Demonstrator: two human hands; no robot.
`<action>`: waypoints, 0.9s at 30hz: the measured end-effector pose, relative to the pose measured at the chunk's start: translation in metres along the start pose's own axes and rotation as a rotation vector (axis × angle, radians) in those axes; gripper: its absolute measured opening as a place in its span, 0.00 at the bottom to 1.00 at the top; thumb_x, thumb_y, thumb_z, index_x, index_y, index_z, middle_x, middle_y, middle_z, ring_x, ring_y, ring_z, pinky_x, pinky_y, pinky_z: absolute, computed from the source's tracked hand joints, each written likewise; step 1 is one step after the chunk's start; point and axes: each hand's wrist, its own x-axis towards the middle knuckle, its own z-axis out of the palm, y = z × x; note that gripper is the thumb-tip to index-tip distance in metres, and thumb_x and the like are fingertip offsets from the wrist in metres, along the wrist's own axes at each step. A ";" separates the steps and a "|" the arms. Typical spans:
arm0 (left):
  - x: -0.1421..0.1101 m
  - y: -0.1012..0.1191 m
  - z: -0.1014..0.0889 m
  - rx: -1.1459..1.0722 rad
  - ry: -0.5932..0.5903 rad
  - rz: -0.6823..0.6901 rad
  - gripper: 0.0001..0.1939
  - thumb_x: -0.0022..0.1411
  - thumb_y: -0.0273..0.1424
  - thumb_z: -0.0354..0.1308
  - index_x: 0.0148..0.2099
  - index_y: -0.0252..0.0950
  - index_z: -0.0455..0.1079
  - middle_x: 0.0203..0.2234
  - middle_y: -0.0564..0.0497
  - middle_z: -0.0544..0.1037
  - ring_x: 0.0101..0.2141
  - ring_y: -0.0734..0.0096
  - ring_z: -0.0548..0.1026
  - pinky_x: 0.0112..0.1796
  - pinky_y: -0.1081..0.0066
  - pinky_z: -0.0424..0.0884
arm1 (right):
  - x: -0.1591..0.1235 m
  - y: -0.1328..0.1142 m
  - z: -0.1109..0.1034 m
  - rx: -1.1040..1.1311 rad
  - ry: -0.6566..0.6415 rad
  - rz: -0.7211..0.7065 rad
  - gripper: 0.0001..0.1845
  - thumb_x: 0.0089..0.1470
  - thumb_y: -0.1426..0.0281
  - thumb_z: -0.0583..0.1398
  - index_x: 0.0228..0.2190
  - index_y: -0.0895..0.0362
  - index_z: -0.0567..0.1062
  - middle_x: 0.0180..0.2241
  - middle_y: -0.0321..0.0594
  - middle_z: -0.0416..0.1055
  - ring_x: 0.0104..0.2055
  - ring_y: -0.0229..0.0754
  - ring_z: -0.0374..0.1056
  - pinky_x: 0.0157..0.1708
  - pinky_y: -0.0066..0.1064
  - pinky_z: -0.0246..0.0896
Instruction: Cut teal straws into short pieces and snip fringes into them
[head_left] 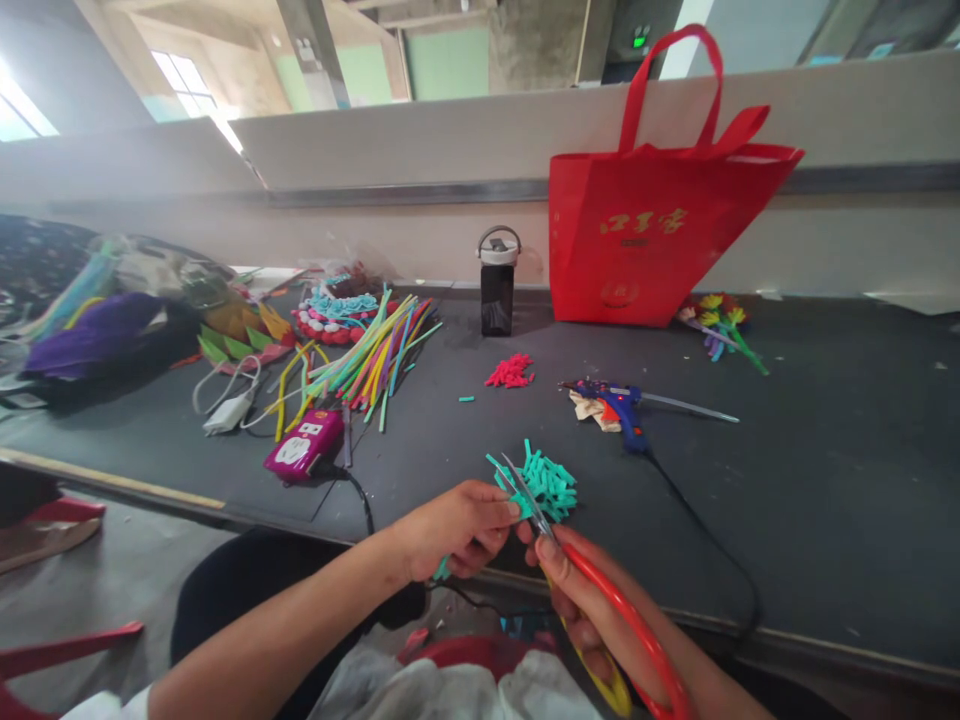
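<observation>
The left hand pinches teal strips, ends showing below it. The right hand grips the scissors, blades parted beside the strips, at the near edge of the table. Progress, as judged: cutting partly done — a teal pile lies just beyond, a red pile farther off; the held strips remain. Long coloured stems lie left. Room to move is widest at right, past the glue gun — its cord crosses there.

The scissors are showing red and yellow handles, the cut strips are looking turquoise, the glue gun is showing blue, and that red bag is displaying gold lettering.
</observation>
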 end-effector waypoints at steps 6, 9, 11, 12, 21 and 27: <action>0.002 0.002 -0.002 0.017 0.011 0.008 0.24 0.50 0.51 0.63 0.36 0.34 0.68 0.17 0.63 0.55 0.13 0.86 0.48 0.14 0.78 0.41 | 0.002 -0.001 -0.004 0.031 -0.039 0.116 0.35 0.46 0.36 0.55 0.41 0.51 0.66 0.19 0.23 0.50 0.14 0.24 0.40 0.11 0.16 0.34; 0.005 0.003 -0.005 0.013 0.013 0.030 0.22 0.52 0.49 0.62 0.36 0.34 0.69 0.16 0.63 0.53 0.13 0.85 0.46 0.14 0.78 0.41 | 0.004 -0.001 -0.006 0.007 -0.048 0.112 0.34 0.45 0.36 0.55 0.39 0.52 0.65 0.19 0.22 0.51 0.14 0.24 0.40 0.10 0.16 0.35; 0.006 0.004 -0.008 0.006 0.002 0.038 0.22 0.53 0.49 0.62 0.36 0.34 0.69 0.16 0.63 0.52 0.13 0.85 0.46 0.13 0.78 0.41 | 0.004 -0.002 -0.007 -0.007 -0.042 0.094 0.32 0.47 0.37 0.55 0.38 0.52 0.64 0.19 0.22 0.53 0.14 0.24 0.41 0.10 0.16 0.37; 0.006 0.004 -0.009 0.002 -0.005 0.039 0.21 0.53 0.48 0.62 0.36 0.34 0.69 0.16 0.63 0.52 0.13 0.85 0.45 0.13 0.78 0.41 | 0.003 -0.003 -0.008 -0.012 -0.042 0.080 0.32 0.47 0.38 0.55 0.38 0.52 0.65 0.20 0.23 0.54 0.13 0.24 0.42 0.10 0.16 0.39; -0.015 -0.004 0.017 0.004 -0.031 -0.074 0.12 0.55 0.40 0.57 0.37 0.38 0.63 0.16 0.62 0.54 0.14 0.83 0.47 0.15 0.78 0.40 | -0.004 -0.008 -0.011 -0.045 0.031 -0.232 0.29 0.52 0.47 0.59 0.46 0.56 0.65 0.15 0.23 0.55 0.15 0.30 0.51 0.15 0.20 0.53; -0.026 -0.013 0.041 0.365 0.042 0.235 0.20 0.59 0.30 0.51 0.54 0.36 0.63 0.25 0.56 0.68 0.22 0.78 0.60 0.24 0.76 0.59 | -0.007 -0.003 -0.004 -0.142 0.077 -0.252 0.29 0.53 0.47 0.57 0.46 0.56 0.66 0.14 0.25 0.57 0.14 0.32 0.55 0.15 0.21 0.51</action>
